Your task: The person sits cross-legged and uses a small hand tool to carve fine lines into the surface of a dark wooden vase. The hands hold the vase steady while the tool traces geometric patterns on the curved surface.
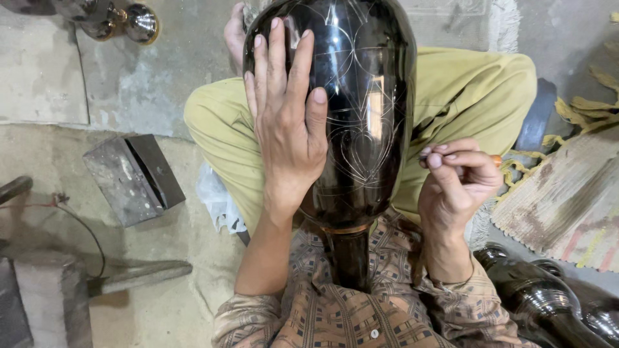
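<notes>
A large glossy black vase [367, 109] with fine engraved lines and a heart-like motif lies across my lap, its narrow neck toward my chest. My left hand [287, 122] rests flat on the vase's left side, fingers spread and pointing away from me. To the right of the vase, my right hand [454, 180] pinches a thin engraving tool with an orange handle [495, 159] between thumb and fingers, held just clear of the surface. My crossed legs in yellow-green trousers [464, 90] lie under the vase.
A grey metal block [132, 177] lies on the concrete floor at left, with a wire and a bar near it. Shiny metal vessels [122, 19] stand at top left. More black vases [541, 299] lie at bottom right beside a worn mat [567, 200].
</notes>
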